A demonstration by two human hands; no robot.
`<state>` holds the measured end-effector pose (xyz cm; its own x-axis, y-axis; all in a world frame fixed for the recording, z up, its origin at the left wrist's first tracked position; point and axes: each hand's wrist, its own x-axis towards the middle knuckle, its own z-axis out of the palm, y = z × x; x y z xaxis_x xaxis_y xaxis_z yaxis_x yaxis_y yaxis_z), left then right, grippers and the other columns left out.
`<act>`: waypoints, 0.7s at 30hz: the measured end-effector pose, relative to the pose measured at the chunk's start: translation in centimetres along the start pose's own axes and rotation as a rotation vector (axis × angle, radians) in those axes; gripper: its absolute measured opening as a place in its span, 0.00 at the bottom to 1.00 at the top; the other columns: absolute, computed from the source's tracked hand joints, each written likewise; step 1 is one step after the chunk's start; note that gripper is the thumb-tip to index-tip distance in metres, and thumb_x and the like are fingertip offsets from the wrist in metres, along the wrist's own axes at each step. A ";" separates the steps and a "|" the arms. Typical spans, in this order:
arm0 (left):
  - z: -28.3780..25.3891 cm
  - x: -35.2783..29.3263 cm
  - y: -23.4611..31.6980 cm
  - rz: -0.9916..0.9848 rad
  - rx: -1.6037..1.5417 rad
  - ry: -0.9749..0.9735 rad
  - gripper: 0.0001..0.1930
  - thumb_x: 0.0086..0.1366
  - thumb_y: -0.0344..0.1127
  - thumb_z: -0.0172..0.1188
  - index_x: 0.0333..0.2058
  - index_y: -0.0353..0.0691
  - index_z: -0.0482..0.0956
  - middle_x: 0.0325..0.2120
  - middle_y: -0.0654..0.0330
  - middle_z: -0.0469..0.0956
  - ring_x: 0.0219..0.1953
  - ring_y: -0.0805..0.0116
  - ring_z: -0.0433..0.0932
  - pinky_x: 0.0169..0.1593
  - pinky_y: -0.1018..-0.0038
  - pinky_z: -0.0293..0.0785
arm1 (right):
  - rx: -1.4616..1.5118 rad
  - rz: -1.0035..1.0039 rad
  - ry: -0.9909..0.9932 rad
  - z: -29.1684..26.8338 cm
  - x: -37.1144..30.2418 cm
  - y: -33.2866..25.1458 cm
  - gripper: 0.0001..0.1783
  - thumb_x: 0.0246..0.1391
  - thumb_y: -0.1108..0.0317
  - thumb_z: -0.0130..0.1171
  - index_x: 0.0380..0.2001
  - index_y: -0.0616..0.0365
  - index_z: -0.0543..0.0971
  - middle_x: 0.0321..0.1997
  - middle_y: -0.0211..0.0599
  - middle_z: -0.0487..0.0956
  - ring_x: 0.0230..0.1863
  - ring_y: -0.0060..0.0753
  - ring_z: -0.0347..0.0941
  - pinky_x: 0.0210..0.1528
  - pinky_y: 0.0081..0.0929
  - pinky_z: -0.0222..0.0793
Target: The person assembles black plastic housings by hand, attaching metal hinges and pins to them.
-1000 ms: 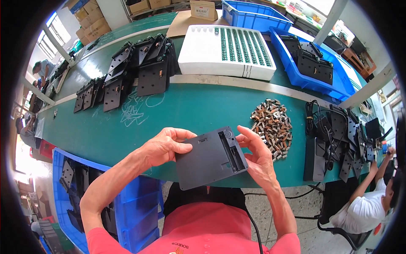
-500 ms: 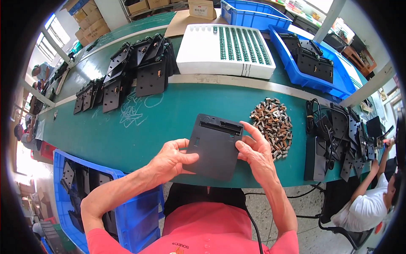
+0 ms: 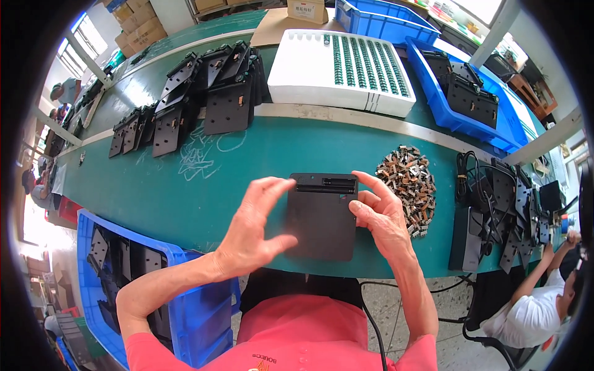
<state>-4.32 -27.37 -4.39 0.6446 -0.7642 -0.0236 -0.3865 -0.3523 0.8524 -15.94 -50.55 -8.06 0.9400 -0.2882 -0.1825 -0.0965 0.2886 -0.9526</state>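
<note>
A: How do we have our hands?
B: Our left hand [image 3: 247, 232] is spread wide and slightly blurred, thumb well away from the fingers. Its fingertips come to the upper left corner of the black panel [image 3: 320, 230] and its thumb overlaps the left side; we cannot tell whether either touches. Our right hand [image 3: 383, 213] pinches the panel's right edge, thumb on the face, index finger at the top corner.
A: Where does that put the panel?
B: In front of us, recess end pointing away, over the table [image 3: 139, 195] and just inside its front edge. Whether it rests there, we cannot tell.
A: What room do we have?
B: Open green surface to the left and beyond, chalk-marked in places, up to the pale strip [image 3: 309, 112]. Rightward is tighter: the heap of small metal parts [image 3: 407, 195] lies close by our right hand.
A: And our count?
B: One panel in hand, one heap, one white foam tray [image 3: 300, 71], three blue bins [image 3: 198, 324]: one low on the left, two at the far right.
</note>
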 end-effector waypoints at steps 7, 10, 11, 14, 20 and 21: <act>2.7 -0.8 1.0 0.274 0.320 -0.142 0.54 0.42 0.37 0.77 0.67 0.37 0.56 0.66 0.40 0.53 0.67 0.38 0.56 0.67 0.54 0.60 | 0.014 -0.012 0.042 1.6 -0.1 -1.6 0.31 0.57 0.73 0.63 0.64 0.59 0.67 0.40 0.32 0.80 0.37 0.15 0.74 0.35 0.15 0.71; 3.5 -0.6 1.5 0.299 0.309 -0.125 0.56 0.43 0.37 0.77 0.68 0.36 0.52 0.67 0.37 0.51 0.67 0.36 0.55 0.67 0.52 0.58 | -0.016 -0.043 0.065 2.5 -0.4 -2.6 0.30 0.57 0.72 0.63 0.63 0.59 0.68 0.40 0.32 0.80 0.37 0.16 0.74 0.36 0.16 0.71; 3.8 -0.5 1.6 0.298 0.271 -0.093 0.57 0.43 0.36 0.77 0.69 0.35 0.51 0.67 0.38 0.51 0.68 0.39 0.54 0.68 0.55 0.58 | -0.053 -0.082 0.062 3.0 -0.5 -3.1 0.30 0.58 0.72 0.63 0.63 0.59 0.69 0.40 0.33 0.80 0.38 0.17 0.75 0.36 0.18 0.73; 4.4 -0.3 1.0 0.287 0.140 0.018 0.54 0.48 0.33 0.75 0.69 0.35 0.50 0.66 0.41 0.55 0.67 0.45 0.58 0.67 0.61 0.59 | -0.064 -0.142 0.028 4.8 -0.1 -4.0 0.29 0.59 0.71 0.63 0.63 0.60 0.68 0.42 0.38 0.80 0.41 0.23 0.77 0.41 0.23 0.78; 3.9 0.4 0.3 0.034 -0.530 0.204 0.30 0.66 0.25 0.57 0.66 0.36 0.59 0.51 0.57 0.75 0.50 0.69 0.75 0.54 0.74 0.73 | -0.185 -0.319 0.053 5.9 0.3 -3.2 0.28 0.60 0.73 0.60 0.63 0.61 0.68 0.49 0.44 0.78 0.45 0.28 0.78 0.46 0.28 0.80; 3.7 0.3 -0.8 -0.082 -0.738 0.177 0.27 0.66 0.25 0.58 0.63 0.35 0.63 0.49 0.57 0.75 0.49 0.69 0.75 0.53 0.73 0.74 | -0.367 -0.377 0.130 5.6 0.2 -2.9 0.28 0.57 0.76 0.61 0.62 0.60 0.69 0.51 0.44 0.77 0.48 0.28 0.76 0.46 0.26 0.79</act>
<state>-6.26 -29.34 -7.02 0.7724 -0.6312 -0.0709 0.1682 0.0957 0.9811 -13.62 -46.30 -4.01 0.8855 -0.4276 0.1820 0.1096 -0.1883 -0.9760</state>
